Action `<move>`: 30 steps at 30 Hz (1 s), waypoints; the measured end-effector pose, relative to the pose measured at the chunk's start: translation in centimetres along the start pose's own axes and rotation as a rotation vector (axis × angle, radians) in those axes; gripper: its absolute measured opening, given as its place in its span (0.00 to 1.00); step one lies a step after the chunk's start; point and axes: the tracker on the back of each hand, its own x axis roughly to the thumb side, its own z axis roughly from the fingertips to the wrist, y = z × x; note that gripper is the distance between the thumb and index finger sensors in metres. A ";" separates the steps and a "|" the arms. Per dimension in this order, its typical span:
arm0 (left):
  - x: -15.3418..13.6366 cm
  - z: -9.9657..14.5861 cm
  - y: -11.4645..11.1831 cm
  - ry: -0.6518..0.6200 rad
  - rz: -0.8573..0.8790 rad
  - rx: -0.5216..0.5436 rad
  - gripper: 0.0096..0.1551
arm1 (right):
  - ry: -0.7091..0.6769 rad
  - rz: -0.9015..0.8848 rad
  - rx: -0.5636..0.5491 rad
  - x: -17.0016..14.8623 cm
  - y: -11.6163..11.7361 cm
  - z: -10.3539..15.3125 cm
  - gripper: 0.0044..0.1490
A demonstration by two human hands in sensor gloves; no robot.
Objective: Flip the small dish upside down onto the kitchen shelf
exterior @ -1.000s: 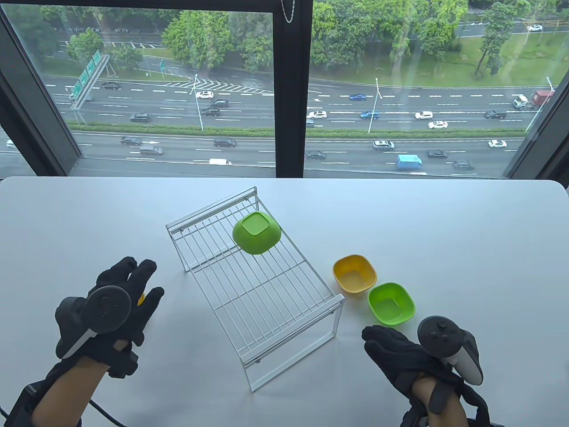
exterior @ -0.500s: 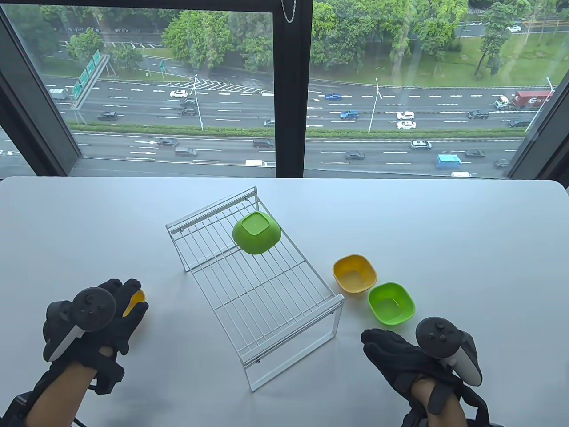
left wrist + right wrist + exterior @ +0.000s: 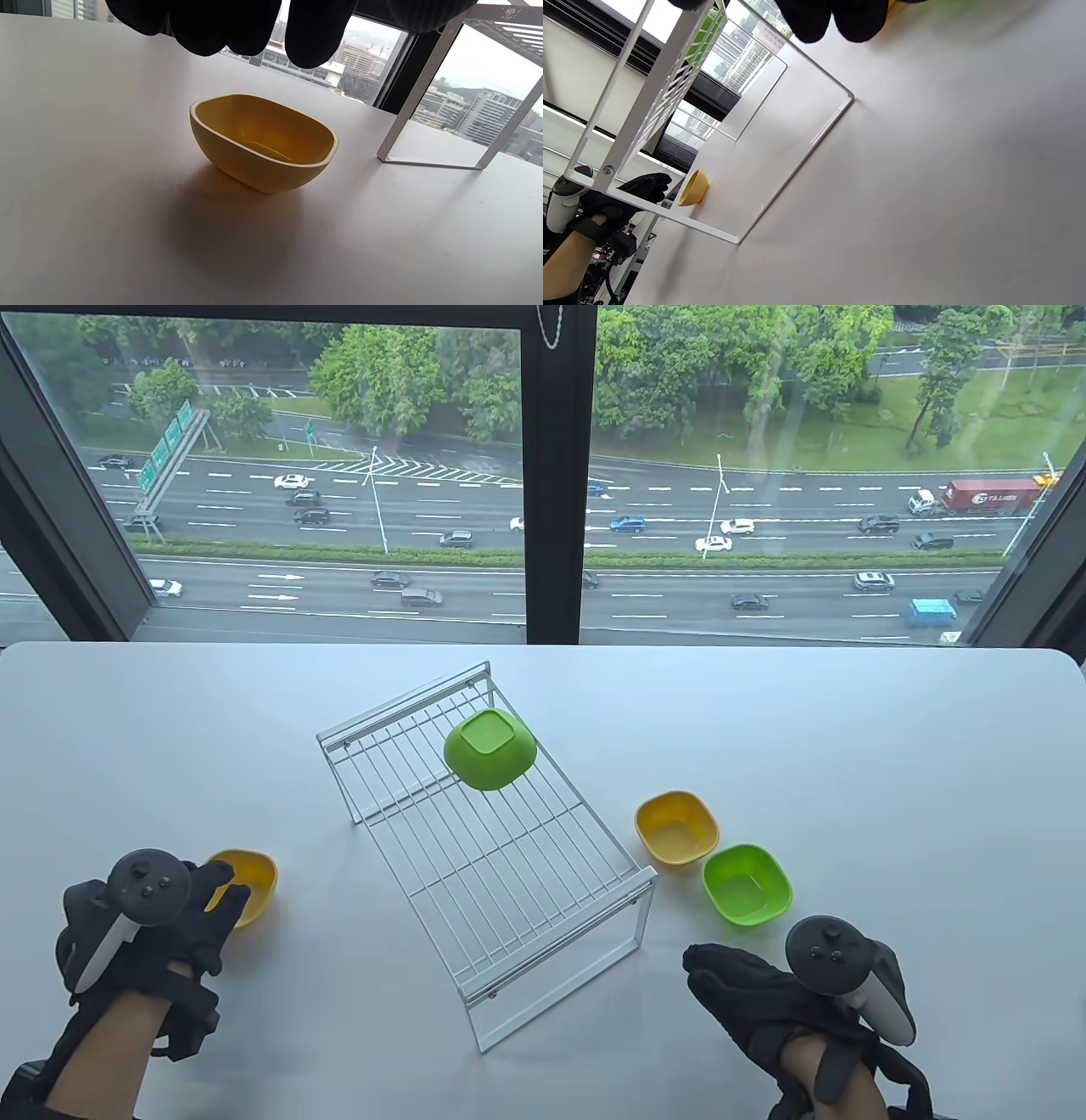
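A small yellow dish point(image 3: 250, 881) stands upright on the white table, left of the white wire shelf point(image 3: 501, 857). My left hand point(image 3: 216, 899) hovers just behind it with its fingers loosely spread. In the left wrist view the fingertips point(image 3: 237, 29) hang above the dish point(image 3: 263, 142) without touching it. A green dish point(image 3: 489, 748) lies upside down on the shelf's far end. My right hand point(image 3: 721, 976) lies flat and empty on the table to the right of the shelf's near end.
An upright yellow dish point(image 3: 676, 827) and an upright green dish point(image 3: 747, 884) sit on the table right of the shelf, just beyond my right hand. The shelf's leg frame point(image 3: 424, 93) stands right of the left yellow dish. A window runs behind the table.
My left hand has drawn back toward me and to the left, uncovering the yellow dish, which stays upright on the table. The right hand has barely moved.
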 end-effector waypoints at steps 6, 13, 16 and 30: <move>0.3 -0.6 -1.2 -0.039 -0.063 0.018 0.41 | -0.005 0.000 -0.009 0.0 -0.1 0.1 0.48; 0.6 -1.2 -2.5 -0.061 -0.131 -0.034 0.42 | 0.008 0.007 0.022 -0.1 0.2 -0.2 0.48; 0.7 -1.6 -3.1 -0.067 -0.143 -0.064 0.41 | 0.013 0.005 0.028 -0.1 0.2 -0.4 0.49; 1.6 -2.6 -5.9 -0.043 -0.325 -0.157 0.39 | 0.007 0.042 0.033 0.3 0.3 -0.2 0.49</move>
